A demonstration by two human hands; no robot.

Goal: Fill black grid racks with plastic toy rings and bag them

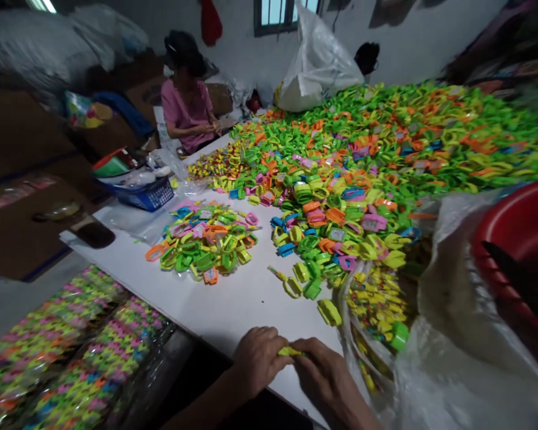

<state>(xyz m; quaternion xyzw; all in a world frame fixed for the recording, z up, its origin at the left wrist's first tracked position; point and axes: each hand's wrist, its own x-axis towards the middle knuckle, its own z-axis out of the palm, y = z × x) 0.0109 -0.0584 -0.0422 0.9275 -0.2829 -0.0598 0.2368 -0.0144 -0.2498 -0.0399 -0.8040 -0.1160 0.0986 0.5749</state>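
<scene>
Left hand (260,361) and right hand (325,370) come together at the bottom centre of the frame, over the near edge of a white bench (237,304). Between them is a small yellow piece (289,351): the left grip pinches its left end, and the right grip closes over its right end, with the inner fingers partly hidden. Just above the right hand, a yellow band (329,312) lies alone on the bench, with a few more yellow and green ones higher up, near the centre. At centre left sits a small pile (206,245) of bands in green, yellow, pink, orange and blue, well apart from the hands. A far larger heap (385,143) of the same colours spreads across the upper right. Below it, right of the hands, yellow sticks (376,298) fill the mouth of a plastic bag (457,358); a red basin (506,215) stands at the right edge of the frame. At the left end of the bench rests a blue basket (150,194) with things inside. Rows of colourful packs (49,358) lie in the lower left, and cartons (22,131) stand in the upper left. Beyond the basket, a person (188,113) in a pink top sits with both hands together.
</scene>
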